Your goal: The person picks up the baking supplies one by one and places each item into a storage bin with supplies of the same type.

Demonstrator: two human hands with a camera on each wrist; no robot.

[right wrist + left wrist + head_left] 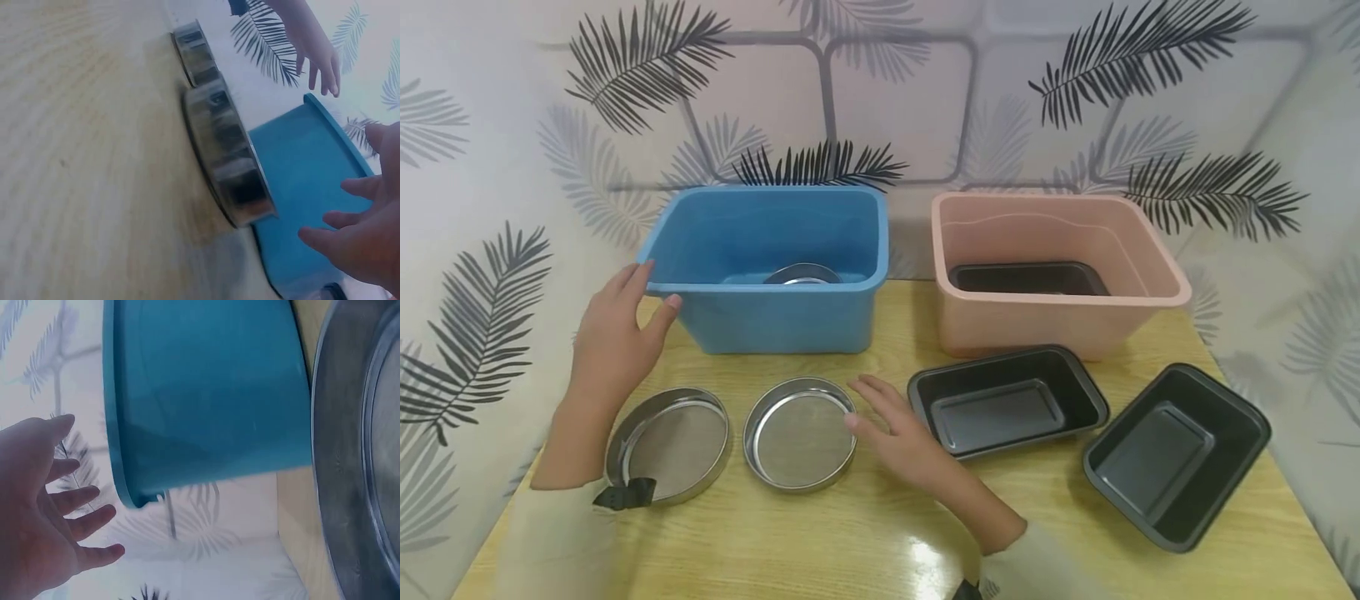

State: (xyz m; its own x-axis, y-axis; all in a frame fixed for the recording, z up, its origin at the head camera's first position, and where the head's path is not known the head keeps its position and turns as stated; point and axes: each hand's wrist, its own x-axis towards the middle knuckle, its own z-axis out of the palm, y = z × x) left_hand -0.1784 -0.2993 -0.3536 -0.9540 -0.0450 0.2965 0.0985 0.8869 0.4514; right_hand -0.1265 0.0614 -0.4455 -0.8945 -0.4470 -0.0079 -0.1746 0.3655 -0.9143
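Note:
My left hand (pixel 625 333) hovers at the near left corner of the blue bin (pixel 782 321), its fingers spread and holding nothing. In the left wrist view that hand (pixel 53 506) is apart from the bin's rim. My right hand (pixel 898 429), fingers loosely extended and holding nothing, is just right of a round metal cake pan (pixel 801 479). A second round pan (pixel 700 483) lies to its left, partly behind the left sleeve. Inside the blue bin, part of another round metal pan (pixel 805 272) shows above the front rim.
A pink bin (pixel 1045 325) stands at the back right with a dark loaf pan (pixel 1030 278) inside. One dark rectangular pan (pixel 1000 412) leans near its front, and another rectangular pan (pixel 1157 458) lies at the table's right. A leaf-patterned covering (pixel 895 108) hangs behind the wooden table (pixel 760 550).

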